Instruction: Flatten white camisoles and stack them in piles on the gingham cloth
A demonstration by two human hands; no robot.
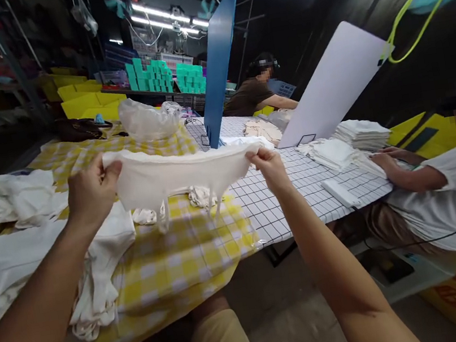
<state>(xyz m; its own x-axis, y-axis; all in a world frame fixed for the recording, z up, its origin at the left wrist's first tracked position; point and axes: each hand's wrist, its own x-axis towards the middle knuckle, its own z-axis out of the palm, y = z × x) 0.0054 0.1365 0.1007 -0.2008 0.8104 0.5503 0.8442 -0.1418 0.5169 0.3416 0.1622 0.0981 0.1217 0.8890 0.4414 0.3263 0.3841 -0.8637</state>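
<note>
Gripping a white cloth [177,174] by its two ends, the left hand [88,193] and right hand [268,166] held it stretched above the counter [173,265] with its yellow checked cover. White garments [29,246] lay heaped to the left, a crumpled plastic bag [147,120] and a blue board [217,58] stood behind, and a co-worker's arm [408,172] rested by folded stacks [359,134].
</note>
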